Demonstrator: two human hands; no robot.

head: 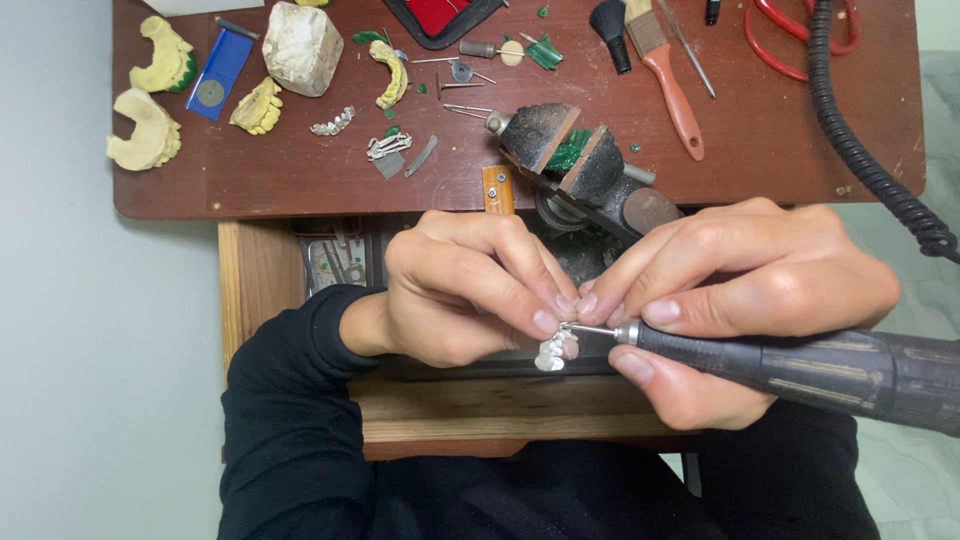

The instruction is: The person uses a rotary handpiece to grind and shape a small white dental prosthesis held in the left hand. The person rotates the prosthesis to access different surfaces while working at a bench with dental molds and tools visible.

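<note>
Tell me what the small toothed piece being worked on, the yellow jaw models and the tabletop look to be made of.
Toothed piece in the left hand: likely cast metal, silvery with bright glints. Yellow jaw models: probably dental plaster, matte, chalky, pale yellow. Tabletop: dark reddish-brown, smooth; wood or laminate, hard to tell. The right hand holds a rotary handpiece against the piece.

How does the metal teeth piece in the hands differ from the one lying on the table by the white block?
The held metal piece is pinched in the left hand below the table edge, touched by the rotary tool in the right hand. The loose metal piece lies flat, untouched, on the table. Both are silvery, toothed strips.
</note>
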